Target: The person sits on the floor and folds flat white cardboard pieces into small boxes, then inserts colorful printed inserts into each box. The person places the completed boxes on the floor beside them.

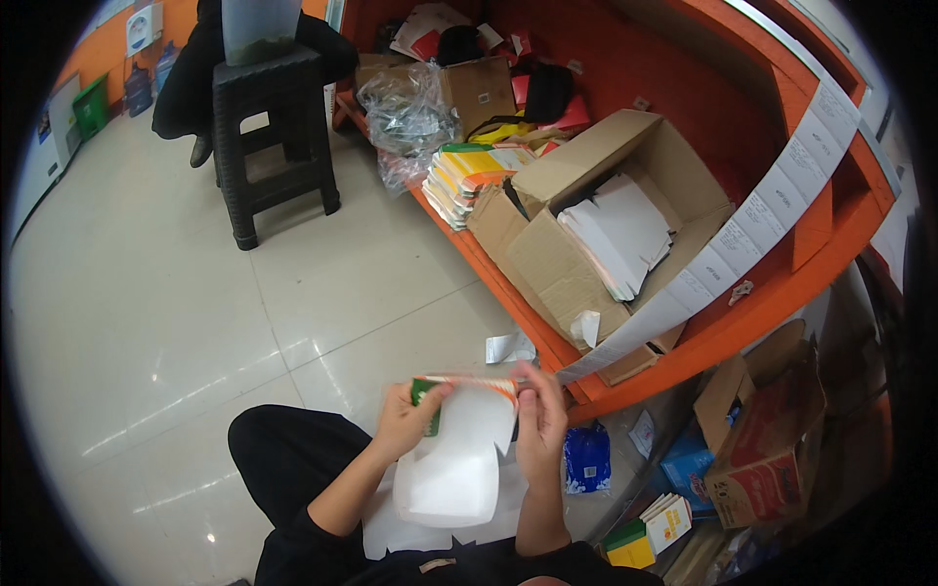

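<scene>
Above my lap I hold a partly folded paper box (459, 469), white inside with green and orange print along its far edge. My left hand (404, 422) grips its far left side, thumb on the green panel. My right hand (540, 425) pinches the far right corner, thumb inside and fingers slightly blurred behind the edge. Under the box, flat white sheets (379, 518) with notched edges lie across my lap.
An open carton (557, 269) of white flat blanks stands on the orange shelf (542, 337), beside stacked printed blanks (454, 195) and clear plastic (405, 117). A label strip (772, 220) hangs across it. A black stool (269, 146) stands far left; cartons (767, 488) and a blue packet (586, 459) sit right.
</scene>
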Demonstrator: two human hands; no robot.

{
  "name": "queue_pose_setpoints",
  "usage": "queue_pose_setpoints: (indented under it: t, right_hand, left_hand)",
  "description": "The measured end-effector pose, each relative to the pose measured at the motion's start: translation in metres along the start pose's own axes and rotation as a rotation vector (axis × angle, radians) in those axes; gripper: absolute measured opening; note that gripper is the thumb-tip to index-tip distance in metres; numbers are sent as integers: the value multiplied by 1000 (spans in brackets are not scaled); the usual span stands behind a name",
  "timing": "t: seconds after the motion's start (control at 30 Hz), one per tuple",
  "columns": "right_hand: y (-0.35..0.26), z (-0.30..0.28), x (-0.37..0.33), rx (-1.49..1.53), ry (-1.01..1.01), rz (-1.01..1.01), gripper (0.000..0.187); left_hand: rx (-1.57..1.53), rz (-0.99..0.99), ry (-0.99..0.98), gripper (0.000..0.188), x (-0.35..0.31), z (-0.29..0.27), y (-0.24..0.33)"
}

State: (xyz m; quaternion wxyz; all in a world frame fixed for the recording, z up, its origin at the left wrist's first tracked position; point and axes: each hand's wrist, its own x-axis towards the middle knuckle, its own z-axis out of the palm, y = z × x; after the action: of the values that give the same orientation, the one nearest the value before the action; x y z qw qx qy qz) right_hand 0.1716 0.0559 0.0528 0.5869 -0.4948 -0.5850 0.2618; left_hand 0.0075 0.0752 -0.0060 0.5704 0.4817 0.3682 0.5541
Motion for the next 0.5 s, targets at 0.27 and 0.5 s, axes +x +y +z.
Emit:
queue_pose_setpoints:
  t: [0.27, 0.5]
  right_hand:
    - [38, 9, -17, 313, -94, -40, 21]
    - [31, 13, -19, 211, -100, 107, 22]
  left_hand:
    - [-2, 162, 111, 40, -4, 8, -2]
    - [145, 195, 122, 45, -5, 1, -3]
